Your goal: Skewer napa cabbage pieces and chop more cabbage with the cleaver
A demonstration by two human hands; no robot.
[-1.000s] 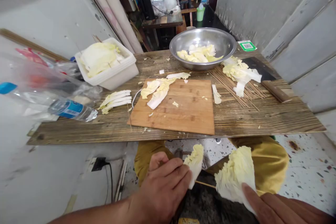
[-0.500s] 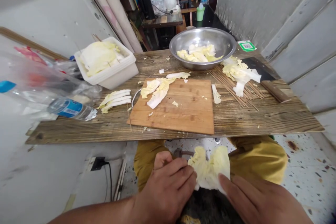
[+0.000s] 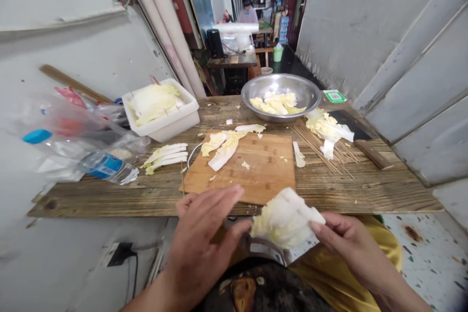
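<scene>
A pale yellow and white napa cabbage leaf [image 3: 285,222] is pinched at its white end by my right hand [image 3: 341,236], over my lap near the table's front edge. My left hand [image 3: 206,234] is open, fingers stretched out, its thumb close to the leaf's left edge; whether they touch I cannot tell. Just beyond lies a wooden cutting board [image 3: 263,165] with cabbage pieces [image 3: 223,148] on its upper left part. Left of the board, several cabbage strips [image 3: 166,157] lie side by side, with a thin skewer [image 3: 183,180] near them.
A steel bowl [image 3: 252,102] with cabbage stands at the back, beside a white tub [image 3: 164,129] of skewered leaves. To the right lie bamboo skewers [image 3: 310,144], more cabbage [image 3: 327,129] and a cleaver [image 3: 373,153]. A water bottle [image 3: 106,165] and plastic bags are left. Far off, a person [image 3: 248,13].
My left hand has let go of the leaf and opened. My right hand has lifted the leaf up toward the table, now holding it by one end. The view has tilted upward.
</scene>
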